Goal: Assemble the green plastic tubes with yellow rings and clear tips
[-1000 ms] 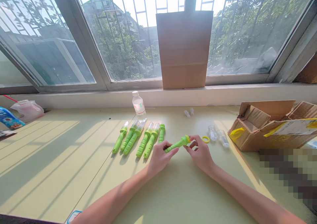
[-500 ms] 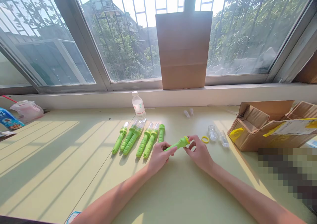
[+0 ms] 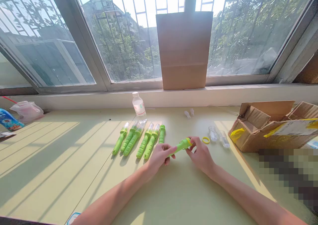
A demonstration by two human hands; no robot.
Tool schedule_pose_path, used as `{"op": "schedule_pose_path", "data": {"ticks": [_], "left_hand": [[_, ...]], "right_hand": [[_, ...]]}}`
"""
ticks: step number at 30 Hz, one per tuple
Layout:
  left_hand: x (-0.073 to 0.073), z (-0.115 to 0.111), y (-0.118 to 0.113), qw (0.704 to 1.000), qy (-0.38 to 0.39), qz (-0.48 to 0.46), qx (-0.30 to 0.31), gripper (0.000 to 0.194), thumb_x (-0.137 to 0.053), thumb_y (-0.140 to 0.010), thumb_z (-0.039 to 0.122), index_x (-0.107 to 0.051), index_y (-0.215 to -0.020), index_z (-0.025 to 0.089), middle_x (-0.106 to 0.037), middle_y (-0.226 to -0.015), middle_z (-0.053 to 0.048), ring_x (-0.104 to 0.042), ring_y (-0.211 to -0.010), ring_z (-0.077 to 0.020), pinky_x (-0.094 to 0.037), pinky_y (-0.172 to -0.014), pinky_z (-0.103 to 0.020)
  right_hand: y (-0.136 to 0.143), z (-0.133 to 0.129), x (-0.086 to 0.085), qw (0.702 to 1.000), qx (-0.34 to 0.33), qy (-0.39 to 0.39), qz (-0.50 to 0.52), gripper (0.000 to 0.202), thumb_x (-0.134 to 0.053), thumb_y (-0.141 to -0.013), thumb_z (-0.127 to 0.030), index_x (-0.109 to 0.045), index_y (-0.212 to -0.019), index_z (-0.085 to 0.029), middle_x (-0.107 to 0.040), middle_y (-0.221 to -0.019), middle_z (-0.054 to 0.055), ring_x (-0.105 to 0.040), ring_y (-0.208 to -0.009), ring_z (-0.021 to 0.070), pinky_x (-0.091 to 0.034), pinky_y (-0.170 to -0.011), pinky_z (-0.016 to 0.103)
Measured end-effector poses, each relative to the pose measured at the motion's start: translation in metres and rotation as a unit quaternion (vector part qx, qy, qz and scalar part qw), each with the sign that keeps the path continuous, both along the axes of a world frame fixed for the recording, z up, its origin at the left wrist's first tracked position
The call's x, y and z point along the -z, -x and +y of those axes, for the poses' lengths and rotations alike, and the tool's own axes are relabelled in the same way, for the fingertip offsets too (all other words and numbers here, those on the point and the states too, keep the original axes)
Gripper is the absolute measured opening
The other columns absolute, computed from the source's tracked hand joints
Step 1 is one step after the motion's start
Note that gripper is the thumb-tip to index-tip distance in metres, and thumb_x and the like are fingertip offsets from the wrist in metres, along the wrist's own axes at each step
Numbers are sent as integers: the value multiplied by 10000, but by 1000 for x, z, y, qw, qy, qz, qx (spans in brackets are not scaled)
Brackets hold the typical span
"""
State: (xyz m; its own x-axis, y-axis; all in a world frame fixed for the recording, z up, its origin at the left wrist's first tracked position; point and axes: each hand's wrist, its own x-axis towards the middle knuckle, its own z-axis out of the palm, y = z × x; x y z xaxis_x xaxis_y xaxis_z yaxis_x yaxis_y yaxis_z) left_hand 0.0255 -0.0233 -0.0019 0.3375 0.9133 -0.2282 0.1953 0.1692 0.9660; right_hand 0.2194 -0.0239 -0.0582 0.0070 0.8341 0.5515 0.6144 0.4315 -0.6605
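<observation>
Gripping a slender green plastic stick (image 3: 180, 146) above the pale-green table (image 3: 161, 195), the left hand (image 3: 159, 157) has rolled it slightly; the right hand (image 3: 200, 153) pinches its yellow-ringed end, suggesting that end is still being adjusted.

The widest free stretch of table (image 3: 49, 172) lies on the left, running from the near edge back toward the pink bag (image 3: 28, 111) at far left. Near middle, the space between the forearms is open, but the green stick (image 3: 182, 145) spanning the left hand (image 3: 161, 156) and right hand (image 3: 201, 154) bars a straight pass beyond. Five clear-topped green sticks (image 3: 144, 144) obstruct the area left of centre, the bottle (image 3: 139, 107) standing behind them. Past the hands, a lane reaches two small clear pieces (image 3: 187, 114); rightward, the yellow ring (image 3: 205, 142), clear tubes (image 3: 224, 139) and cardboard box (image 3: 258, 139) crowd it.
</observation>
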Motion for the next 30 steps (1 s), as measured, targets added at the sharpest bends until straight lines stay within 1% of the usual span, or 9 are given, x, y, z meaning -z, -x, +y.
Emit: {"op": "schedule_pose_path", "data": {"ticks": [7, 10, 12, 15, 17, 20, 23, 27, 30], "left_hand": [[2, 6, 4, 999, 21, -20, 18, 419, -620, -723, 553, -533, -657, 149, -600, -620, -9, -385, -368, -39, -246, -387, -197], [2, 5, 3, 999, 7, -14, 39, 416, -584, -750, 562, -528, -689, 154, -600, -629, -2, -366, -354, -32, -232, -374, -195], [1, 3, 1, 999, -27, 7, 41, 403, -562, -764, 563, -544, -751, 161, -610, -665, 1, -356, -352, -31, -231, -363, -195], [1, -1, -2, 992, -115, 51, 13, 376, -654, -703, 512, -558, -850, 180, -606, -748, 14, -398, -402, -40, -282, -376, -193], [2, -3, -3, 982, -171, 79, -15, 358, -711, -661, 456, -556, -835, 185, -583, -737, 27, -428, -452, -50, -314, -408, -190], [4, -5, -3, 971, -209, 108, -47, 299, -687, -695, 436, -551, -745, 175, -530, -628, 38, -427, -475, -63, -320, -436, -193], [3, -8, -4, 971, -211, 102, -51, 299, -671, -713, 436, -545, -685, 166, -479, -561, 46, -429, -478, -70, -327, -446, -199], [-1, -10, -6, 983, -169, 66, -35, 318, -672, -706, 450, -541, -654, 165, -444, -514, 59, -436, -449, -73, -333, -427, -200], [-3, -8, -5, 993, -112, 39, -21, 342, -680, -686, 480, -565, -650, 160, -495, -539, 46, -444, -418, -69, -353, -411, -206]], "right_hand": [[1, -2, -1, 999, 8, -30, 6, 152, -533, -794, -245, -389, -841, -235, -653, -1072, 46, -591, -564, 106, -447, -465, 231], [2, -2, -2, 999, 6, -25, 19, 178, -552, -778, -244, -381, -829, -238, -659, -1062, 35, -587, -540, 102, -444, -461, 232], [1, -2, -3, 999, 10, -15, 29, 204, -567, -754, -232, -377, -827, -239, -664, -1046, 23, -572, -503, 94, -444, -462, 233], [2, -3, -4, 999, 26, -2, 28, 211, -574, -736, -223, -388, -836, -238, -663, -1056, 17, -546, -467, 84, -444, -475, 240], [3, -4, -5, 999, 33, 3, 21, 202, -571, -739, -233, -397, -841, -236, -664, -1043, 20, -541, -465, 85, -439, -479, 242], [4, -4, -5, 999, 40, 25, 7, 207, -567, -745, -250, -419, -888, -235, -667, -844, -4, -562, -494, 112, -429, -485, 240], [4, -3, -3, 998, 43, 47, -6, 240, -579, -739, -270, -420, -915, -233, -618, -700, -31, -585, -539, 141, -427, -495, 241], [3, -2, -1, 998, 42, 52, 0, 240, -576, -737, -278, -398, -892, -235, -621, -729, -22, -594, -565, 146, -433, -502, 246], [3, -2, -1, 998, 38, 51, 14, 233, -572, -742, -285, -403, -894, -237, -639, -786, -7, -603, -585, 144, -435, -490, 239]]}}
